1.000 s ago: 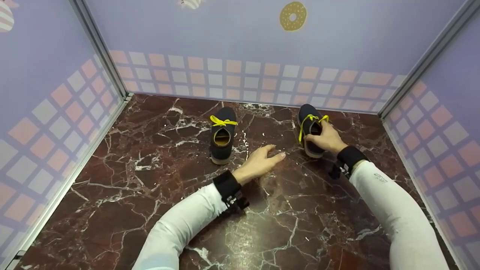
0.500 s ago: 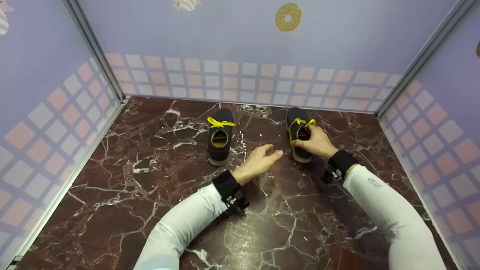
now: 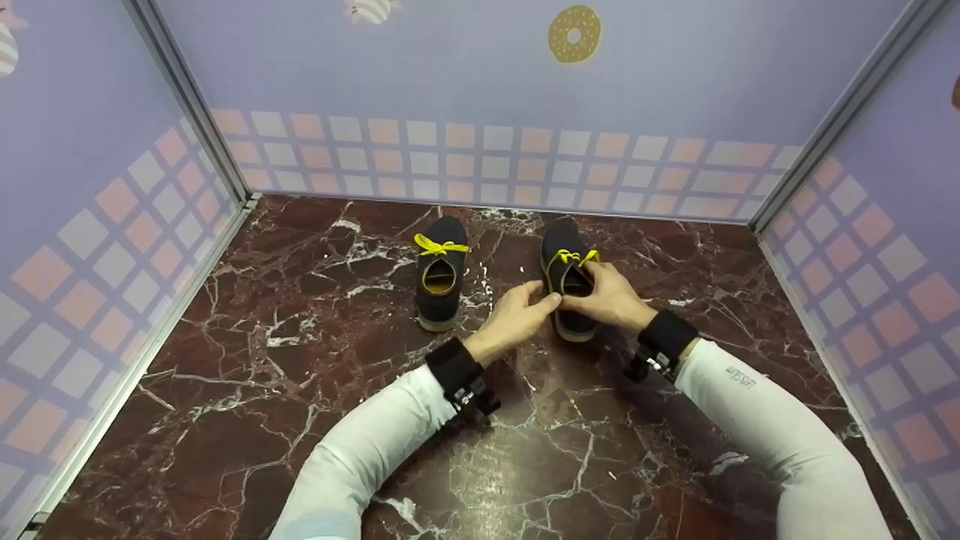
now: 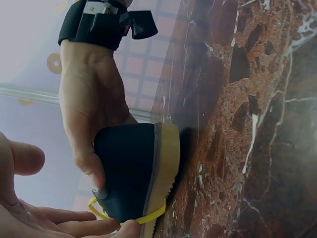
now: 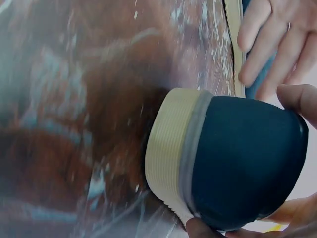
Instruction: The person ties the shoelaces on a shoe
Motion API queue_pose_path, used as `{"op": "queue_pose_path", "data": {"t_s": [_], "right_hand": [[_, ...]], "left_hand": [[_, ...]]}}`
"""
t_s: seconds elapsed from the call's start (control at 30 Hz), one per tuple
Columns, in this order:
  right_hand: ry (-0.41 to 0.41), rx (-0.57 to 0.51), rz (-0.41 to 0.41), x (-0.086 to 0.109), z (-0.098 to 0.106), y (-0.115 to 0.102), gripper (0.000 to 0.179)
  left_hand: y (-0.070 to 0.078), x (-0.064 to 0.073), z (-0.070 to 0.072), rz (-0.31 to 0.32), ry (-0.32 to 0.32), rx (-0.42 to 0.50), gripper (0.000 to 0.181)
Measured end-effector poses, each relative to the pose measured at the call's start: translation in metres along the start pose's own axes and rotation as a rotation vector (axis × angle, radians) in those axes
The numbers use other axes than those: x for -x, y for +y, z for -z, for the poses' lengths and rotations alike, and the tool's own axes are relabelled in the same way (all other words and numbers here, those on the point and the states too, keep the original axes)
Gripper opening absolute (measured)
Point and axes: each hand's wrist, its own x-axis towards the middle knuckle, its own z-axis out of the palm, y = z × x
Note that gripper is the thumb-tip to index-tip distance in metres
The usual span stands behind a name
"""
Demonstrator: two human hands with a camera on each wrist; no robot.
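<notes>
Although a line of dark lettering (image 3: 741, 376) shows on the white fabric sleeve (image 3: 765, 420) of your right arm, it stands inverted and is too small to read with certainty; a printed golden doughnut (image 3: 559, 35) figures on the lilac wall panel (image 3: 300, 67) behind the shoes. Your right hand (image 3: 613, 298) has its thumb and fingers curved about the opening of a blue-black low-cut shoe (image 5: 233, 158) with a pale ribbed sole and a yellow lace (image 3: 568, 256), gripping it by the upper. This shoe is sole down at the red-brown marbled floor (image 3: 247, 390), toe towards the wall panel, to the right of a matching blue-black shoe (image 3: 441, 306) tied with a yellow bow (image 3: 439, 246). Your left hand (image 3: 516, 319) lies between the pair, close by the near side of the gripped shoe, its fingers extended and parted from the thumb, holding nothing; whether the fingertips touch the upper cannot be told. Compared with the head view half a second ago, the gripped shoe and your right hand have shifted leftwards, narrowing the gap to the matching shoe, and your two thumbs now nearly meet; your left hand and the matching shoe occupy much the same places.
</notes>
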Motion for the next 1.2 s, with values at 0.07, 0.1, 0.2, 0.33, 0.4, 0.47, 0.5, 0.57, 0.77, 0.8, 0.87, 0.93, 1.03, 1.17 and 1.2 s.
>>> {"op": "queue_pose_path", "data": {"t_s": [0.07,0.1,0.2,0.33,0.4,0.47,0.5,0.57,0.77,0.8,0.87,0.93,1.03,1.17,1.2], "right_hand": [[-0.002,-0.002,0.013,0.002,-0.003,-0.005,0.092],[-0.005,-0.001,0.020,0.004,-0.004,-0.007,0.090],[-0.011,-0.001,0.033,0.008,-0.007,-0.014,0.086],[-0.018,0.005,0.065,0.012,-0.010,-0.022,0.080],[-0.020,0.010,0.093,0.014,-0.012,-0.025,0.075],[-0.018,0.008,0.115,0.017,-0.013,-0.027,0.074],[-0.018,0.001,0.119,0.018,-0.014,-0.028,0.073],[-0.015,-0.011,0.121,0.021,-0.015,-0.029,0.072],[-0.006,-0.021,0.135,0.029,-0.017,-0.030,0.066],[-0.005,-0.021,0.138,0.030,-0.018,-0.031,0.064],[-0.008,-0.023,0.140,0.033,-0.018,-0.032,0.063],[-0.009,-0.029,0.138,0.035,-0.019,-0.033,0.060],[-0.010,-0.059,0.136,0.039,-0.020,-0.033,0.057],[-0.014,-0.117,0.150,0.042,-0.020,-0.033,0.052],[-0.016,-0.131,0.151,0.043,-0.020,-0.033,0.051]], "left_hand": [[0.000,-0.001,0.001,-0.015,0.013,0.011,0.072],[-0.001,-0.002,0.002,-0.025,0.021,0.012,0.069],[-0.001,-0.002,0.003,-0.053,0.036,0.035,0.060],[0.013,0.009,0.007,-0.021,0.043,0.069,0.057],[0.015,0.010,0.008,-0.007,0.056,0.055,0.058],[0.016,0.010,0.009,0.001,0.070,0.044,0.056],[0.016,0.011,0.009,0.003,0.072,0.042,0.054],[0.015,0.011,0.012,0.000,0.070,0.038,0.052],[-0.028,-0.017,0.012,0.010,0.046,0.015,0.066],[-0.035,-0.023,0.012,0.016,0.045,0.009,0.069],[-0.045,-0.031,0.012,0.029,0.050,-0.018,0.068],[-0.032,-0.020,0.018,0.051,0.036,-0.024,0.064],[-0.016,-0.002,0.026,0.046,0.019,-0.022,0.052],[0.006,0.021,0.035,0.047,0.009,-0.017,0.040],[0.008,0.024,0.037,0.050,0.013,-0.032,0.038]]}}
